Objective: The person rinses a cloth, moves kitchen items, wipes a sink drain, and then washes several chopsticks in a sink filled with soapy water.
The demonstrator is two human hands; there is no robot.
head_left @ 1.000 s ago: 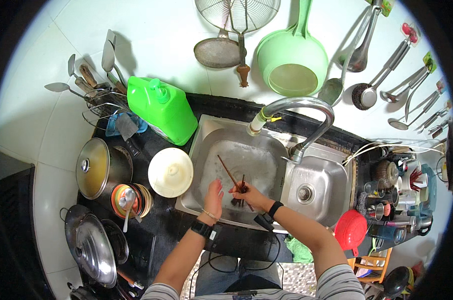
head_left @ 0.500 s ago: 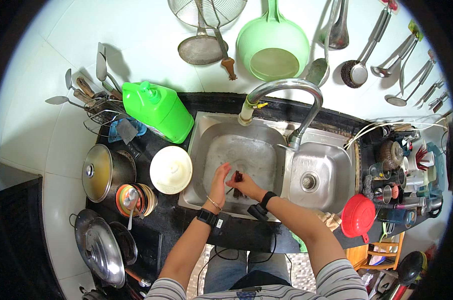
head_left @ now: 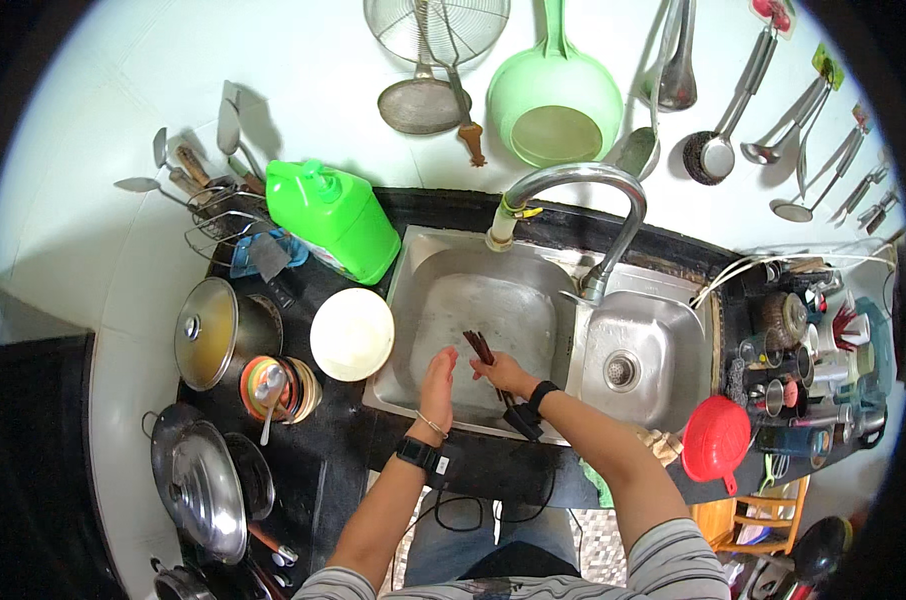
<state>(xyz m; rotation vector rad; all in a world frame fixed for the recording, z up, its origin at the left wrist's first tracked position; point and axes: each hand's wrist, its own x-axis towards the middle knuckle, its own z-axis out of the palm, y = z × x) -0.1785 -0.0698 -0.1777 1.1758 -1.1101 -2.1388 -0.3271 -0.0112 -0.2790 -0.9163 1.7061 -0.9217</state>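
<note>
Over the near part of the large sink basin (head_left: 538, 300), my right hand (head_left: 509, 374) is closed around a bunch of dark brown chopsticks (head_left: 480, 347). Their ends stick out above and below the fist, tilted up to the left. Just left of them my left hand (head_left: 438, 383) is held edge-on with fingers stretched out and nothing in it. A small gap separates it from the chopsticks. The steel faucet (head_left: 583, 172) curves over the sink from behind the hands.
Left of the sink stand a pale bowl (head_left: 353, 335), a green jug (head_left: 333, 220), stacked bowls (head_left: 298, 390) and a lidded pot (head_left: 208, 335). A red colander (head_left: 716, 440) sits beside the small basin (head_left: 663, 350); cups crowd the right counter. Utensils hang on the wall.
My hands have drawn apart, the left one straightening. In my right hand the chopsticks have swung so their upper ends lean left and show more. The whole view has shifted slightly.
</note>
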